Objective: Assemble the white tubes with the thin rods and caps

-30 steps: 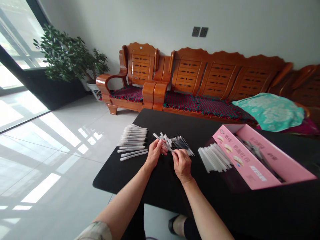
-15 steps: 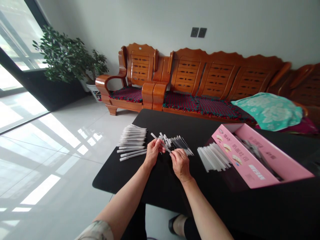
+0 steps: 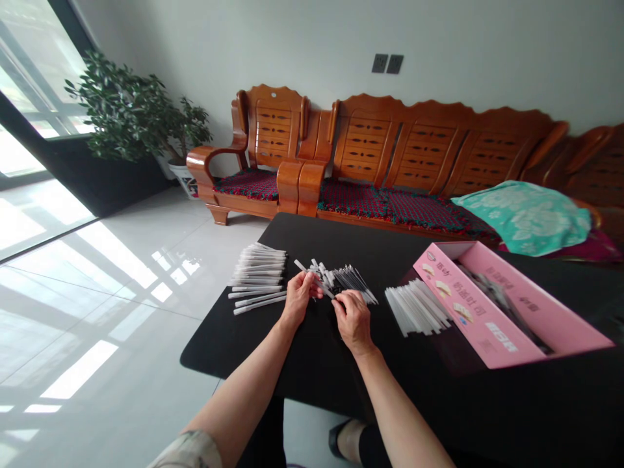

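Note:
Between my hands is a slim white pen (image 3: 325,288), slanting down to the right. My left hand (image 3: 298,296) is closed around its upper part. The fingertips of my right hand (image 3: 351,316) pinch its lower right end; that tip is partly hidden. To the left lies a stack of capped white pens (image 3: 258,270). Just beyond my hands are loose white caps (image 3: 319,266) and a row of dark pen refills (image 3: 353,279). Right of my right hand rests a pile of clear white pen barrels (image 3: 416,307).
All this lies on a black table (image 3: 234,351). A pink open box (image 3: 482,318) with dark items inside stands at the right. Behind the table runs a wooden sofa (image 3: 370,143) with a turquoise cloth (image 3: 531,214). A potted plant (image 3: 131,110) stands at the back left.
Hardly anything differs. My right hand has shifted very slightly at the pen's end; both hands keep their hold on the pen.

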Action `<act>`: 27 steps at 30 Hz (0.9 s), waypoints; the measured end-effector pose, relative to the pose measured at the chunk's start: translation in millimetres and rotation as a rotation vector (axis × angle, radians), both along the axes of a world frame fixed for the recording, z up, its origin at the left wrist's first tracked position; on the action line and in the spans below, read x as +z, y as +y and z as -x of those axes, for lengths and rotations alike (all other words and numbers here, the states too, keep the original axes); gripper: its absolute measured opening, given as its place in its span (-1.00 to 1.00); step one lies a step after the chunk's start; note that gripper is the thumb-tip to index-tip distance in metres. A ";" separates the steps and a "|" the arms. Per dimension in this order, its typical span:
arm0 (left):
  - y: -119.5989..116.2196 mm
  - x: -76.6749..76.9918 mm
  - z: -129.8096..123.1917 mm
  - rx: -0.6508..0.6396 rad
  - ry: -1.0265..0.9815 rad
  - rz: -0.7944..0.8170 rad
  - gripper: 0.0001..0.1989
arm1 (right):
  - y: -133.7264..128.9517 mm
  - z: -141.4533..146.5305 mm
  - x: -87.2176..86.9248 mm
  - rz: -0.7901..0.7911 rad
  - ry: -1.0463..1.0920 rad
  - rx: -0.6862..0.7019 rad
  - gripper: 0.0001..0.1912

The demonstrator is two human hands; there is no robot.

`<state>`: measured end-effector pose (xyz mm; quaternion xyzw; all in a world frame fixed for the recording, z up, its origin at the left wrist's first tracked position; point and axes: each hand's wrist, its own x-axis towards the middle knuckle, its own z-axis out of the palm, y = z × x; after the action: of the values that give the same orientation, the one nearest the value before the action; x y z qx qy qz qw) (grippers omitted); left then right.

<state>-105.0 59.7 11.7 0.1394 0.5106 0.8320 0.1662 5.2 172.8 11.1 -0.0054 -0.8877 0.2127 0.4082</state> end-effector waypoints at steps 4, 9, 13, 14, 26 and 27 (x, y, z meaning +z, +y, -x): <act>-0.3 -0.5 0.4 -0.001 0.002 -0.012 -0.58 | 0.7 0.5 0.1 0.031 0.003 -0.011 -0.91; -0.6 0.6 -0.1 -0.002 0.008 -0.012 -0.58 | 0.4 0.2 1.1 0.011 -0.004 0.018 -0.89; -0.6 1.8 -0.8 0.002 0.006 -0.013 -0.58 | 0.6 -0.3 1.4 0.052 0.012 -0.019 -0.93; -0.6 2.0 -0.8 0.003 0.005 -0.014 -0.58 | 0.8 -0.2 1.2 0.048 0.011 -0.014 -0.92; -0.7 4.8 -2.2 0.015 -0.004 -0.005 -0.57 | 2.2 1.3 -2.0 0.028 -0.019 0.025 -0.90; -0.7 4.9 -2.3 0.014 -0.004 -0.001 -0.57 | 2.1 1.3 -2.2 0.026 -0.022 0.037 -0.89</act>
<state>-102.6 59.0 16.6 0.1341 0.5108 0.8337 0.1613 3.9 174.9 8.9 0.0031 -0.8893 0.2317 0.3944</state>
